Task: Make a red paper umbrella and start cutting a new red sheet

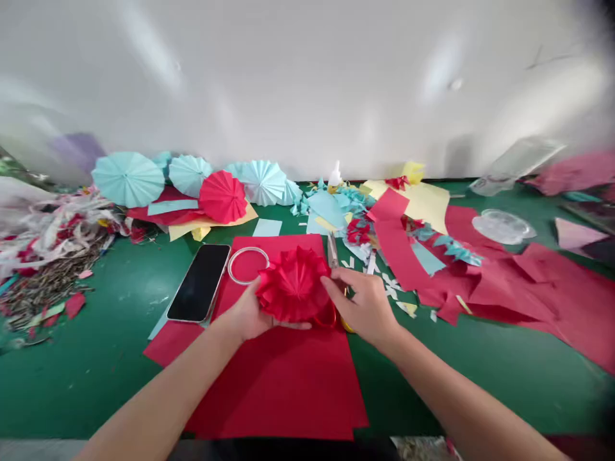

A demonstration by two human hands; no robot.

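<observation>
Red pleated paper rosette (293, 283), ruffled and round, gripped by left hand (247, 314) and right hand (365, 306).

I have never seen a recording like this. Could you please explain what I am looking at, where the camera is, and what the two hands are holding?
There is no machine here. A person wears one camera on the head, so the single picture looks forward and down along their own two bare arms.

The left hand and the right hand together hold a folded red paper rosette, one on each side of it. Under it lies a large red paper sheet on a green table.

Beside the left hand lie a dark phone and a clear ring. Just past the right hand lie scissors. Along the white wall stand finished paper fans, several light blue and one red. To the right are loose red sheets, yellow paper and small scraps.
</observation>
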